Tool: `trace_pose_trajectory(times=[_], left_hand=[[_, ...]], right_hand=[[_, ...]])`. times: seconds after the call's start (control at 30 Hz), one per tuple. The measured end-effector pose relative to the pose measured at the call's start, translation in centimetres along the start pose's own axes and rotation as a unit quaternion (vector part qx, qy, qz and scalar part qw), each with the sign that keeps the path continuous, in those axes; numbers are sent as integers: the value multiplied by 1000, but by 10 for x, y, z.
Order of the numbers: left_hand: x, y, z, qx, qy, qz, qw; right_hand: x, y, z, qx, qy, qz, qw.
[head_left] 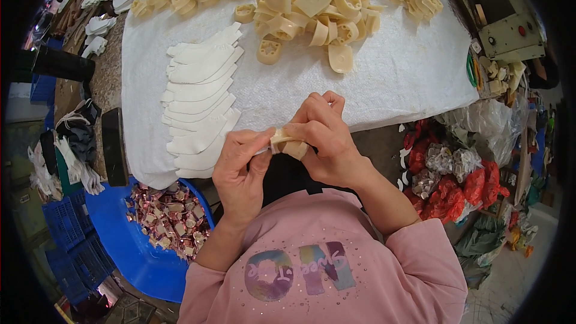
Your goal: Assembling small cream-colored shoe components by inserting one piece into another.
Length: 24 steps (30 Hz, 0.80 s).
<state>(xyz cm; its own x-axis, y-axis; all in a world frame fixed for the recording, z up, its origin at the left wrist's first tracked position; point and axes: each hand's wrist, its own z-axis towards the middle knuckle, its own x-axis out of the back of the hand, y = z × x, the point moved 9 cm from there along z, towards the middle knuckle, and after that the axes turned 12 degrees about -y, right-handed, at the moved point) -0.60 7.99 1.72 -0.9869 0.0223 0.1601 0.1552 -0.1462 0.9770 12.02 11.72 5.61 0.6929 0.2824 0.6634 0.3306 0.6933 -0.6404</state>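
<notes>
In front of my chest, a small cream plastic shoe heel (294,148) is held between both hands just off the table's near edge. My right hand (324,133) is closed around its right side, fingers bent over the top. With thumb and fingertips, my left hand (243,155) pinches at the heel's left side. A thin white edge, perhaps a cover piece, shows by the left fingertips; most of it is hidden. Overlapping white cut pieces (201,93) lie in a column on the table to the left. A heap of similar cream heels (318,15) sits farther back.
White cloth (414,78) covers the table. A blue basin (147,270) at lower left contains shiny pinkish pieces. A dark phone (113,147) lies by the table's left edge. Red plastic bags (447,198) are at right, below a control box (513,36) with a red button.
</notes>
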Motion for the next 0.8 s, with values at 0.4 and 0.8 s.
trace_pose_trajectory(times=[0.4,0.8], left_hand=[[-8,34,9,-206,-11,173,963],[10,41,3,-216,0,205,955]], right_hand=[[-16,0,-4,-1,-92,158,983],[-3,-12,1,61,-22,17,998]])
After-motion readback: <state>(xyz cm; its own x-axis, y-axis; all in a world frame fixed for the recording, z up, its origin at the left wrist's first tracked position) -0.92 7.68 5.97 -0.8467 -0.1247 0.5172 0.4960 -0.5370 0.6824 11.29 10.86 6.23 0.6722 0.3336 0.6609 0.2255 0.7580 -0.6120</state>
